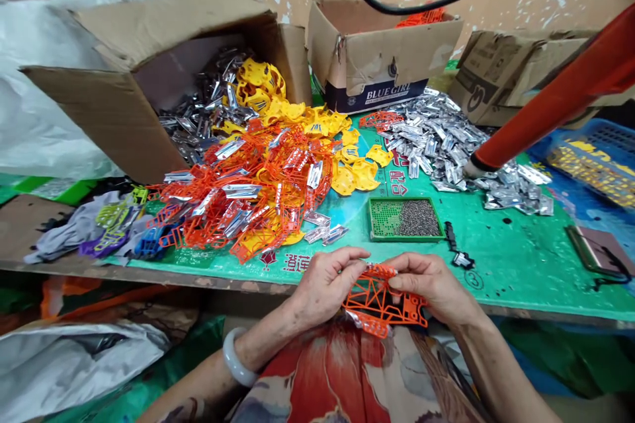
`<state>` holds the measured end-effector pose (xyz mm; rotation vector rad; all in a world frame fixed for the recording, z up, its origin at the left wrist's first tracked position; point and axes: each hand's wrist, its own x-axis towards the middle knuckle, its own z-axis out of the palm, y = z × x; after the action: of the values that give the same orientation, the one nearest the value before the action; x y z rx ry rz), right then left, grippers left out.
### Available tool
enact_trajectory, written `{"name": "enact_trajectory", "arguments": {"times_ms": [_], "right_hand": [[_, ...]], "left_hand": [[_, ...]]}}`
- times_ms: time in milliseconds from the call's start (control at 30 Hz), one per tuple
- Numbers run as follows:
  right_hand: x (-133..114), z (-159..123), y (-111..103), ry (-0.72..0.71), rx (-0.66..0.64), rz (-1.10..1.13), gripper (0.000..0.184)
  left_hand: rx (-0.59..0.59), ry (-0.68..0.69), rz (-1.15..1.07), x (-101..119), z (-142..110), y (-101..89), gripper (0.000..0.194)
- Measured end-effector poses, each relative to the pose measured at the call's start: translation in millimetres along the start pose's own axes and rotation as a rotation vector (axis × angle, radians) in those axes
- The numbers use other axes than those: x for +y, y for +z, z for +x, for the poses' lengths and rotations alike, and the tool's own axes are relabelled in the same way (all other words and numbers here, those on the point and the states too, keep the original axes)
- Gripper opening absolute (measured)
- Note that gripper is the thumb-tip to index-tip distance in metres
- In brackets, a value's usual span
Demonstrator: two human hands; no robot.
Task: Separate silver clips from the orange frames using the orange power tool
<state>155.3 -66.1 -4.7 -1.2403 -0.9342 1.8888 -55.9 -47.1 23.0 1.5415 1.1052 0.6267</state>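
Note:
Close to my body, at the table's front edge, I hold an orange plastic lattice frame [380, 301] with silvery pieces along its edges. My left hand [325, 281] grips its left end between thumb and fingers. On the other side my right hand [431, 281] pinches its upper right edge. Whether a small part sits between the fingertips I cannot tell. Just beyond my hands is a green tray [384, 219] with many tiny dark metal pieces in its right part. A few loose silver parts [325, 228] lie left of that tray.
A heap of orange frames [198, 218] mixed with yellow parts [354, 175] spreads left. Silver parts [436, 132] are piled at the back right, where a red-orange tube [550, 96] slants down. Cardboard boxes [381, 56] line the back. A dark notebook-like object [598, 251] lies far right.

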Motion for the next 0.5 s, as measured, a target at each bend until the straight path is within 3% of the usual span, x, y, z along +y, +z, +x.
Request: {"name": "enact_trajectory", "arguments": {"times_ms": [200,500], "right_hand": [[-0.3,-0.6,5.7,-0.015,0.054,-0.027,0.022],[-1.9,-1.3,9.4,-0.007,0.066,-0.025,0.021]], "left_hand": [[0.054,0.021,-0.017,2.3,-0.2,0.4,0.026],[-0.023,-0.009,-0.101,-0.9,-1.5,-2.4,0.026]]}}
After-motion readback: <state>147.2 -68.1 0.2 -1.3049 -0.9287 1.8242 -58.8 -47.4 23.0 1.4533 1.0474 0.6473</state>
